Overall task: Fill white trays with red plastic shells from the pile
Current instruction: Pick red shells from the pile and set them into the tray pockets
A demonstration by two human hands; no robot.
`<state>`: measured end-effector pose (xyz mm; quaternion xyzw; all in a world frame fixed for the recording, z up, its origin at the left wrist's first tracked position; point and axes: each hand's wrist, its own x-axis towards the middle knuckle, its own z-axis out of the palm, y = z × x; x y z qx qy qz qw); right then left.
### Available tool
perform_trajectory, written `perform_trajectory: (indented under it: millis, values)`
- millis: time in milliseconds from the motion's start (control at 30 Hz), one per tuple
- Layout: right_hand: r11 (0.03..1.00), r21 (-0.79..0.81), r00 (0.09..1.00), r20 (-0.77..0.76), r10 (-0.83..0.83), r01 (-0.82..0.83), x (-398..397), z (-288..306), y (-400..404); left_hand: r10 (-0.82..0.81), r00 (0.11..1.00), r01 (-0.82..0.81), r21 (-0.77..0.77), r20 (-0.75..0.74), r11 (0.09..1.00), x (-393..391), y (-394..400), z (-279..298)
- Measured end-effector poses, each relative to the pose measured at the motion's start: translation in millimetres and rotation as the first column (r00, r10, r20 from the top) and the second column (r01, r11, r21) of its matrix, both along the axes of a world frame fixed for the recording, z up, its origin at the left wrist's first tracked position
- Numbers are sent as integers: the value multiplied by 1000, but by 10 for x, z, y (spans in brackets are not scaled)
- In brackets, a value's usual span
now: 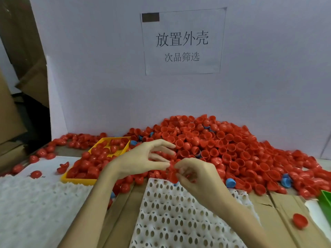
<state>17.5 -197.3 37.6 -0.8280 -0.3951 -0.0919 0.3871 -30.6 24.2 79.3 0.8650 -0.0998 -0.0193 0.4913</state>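
My right hand curls around a red shell, pinched at my fingertips, at the far edge of the white tray with the egg-shaped holes. My left hand sits just at 9 o'clock of that shell, thumb tip touching it, other fingers spread wide toward the pile of red shells at 12 to 2 o'clock. Yellow basket at 10 o'clock holds more shells (a few blue shells mixed in). One stray red shell at 4 o'clock on cardboard. Second white tray at 8 o'clock.
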Motion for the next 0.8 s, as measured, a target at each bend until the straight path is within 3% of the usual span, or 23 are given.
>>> perform_trajectory:
  millis: [67,133,233,433,600,800]
  values:
    - [995,-95,1000,-16,24,-25,18,-53,100,67,997,-64,78,-28,995,43,151,-68]
    - [979,-194,998,-25,53,-57,49,-69,237,147,982,-113,252,-117,961,62,266,-135]
    - [954,-280,994,-37,101,-108,104,-74,471,182,924,-24,425,-337,905,107,330,-226]
    - [894,-439,996,-11,93,-89,196,-147,774,148,846,37,332,-512,942,137,408,-347]
    - [871,-489,998,29,64,-42,205,-223,867,118,842,45,286,-526,957,140,406,-356]
    - [883,-466,998,-31,51,-59,230,-255,857,159,836,20,318,-526,948,204,335,-398]
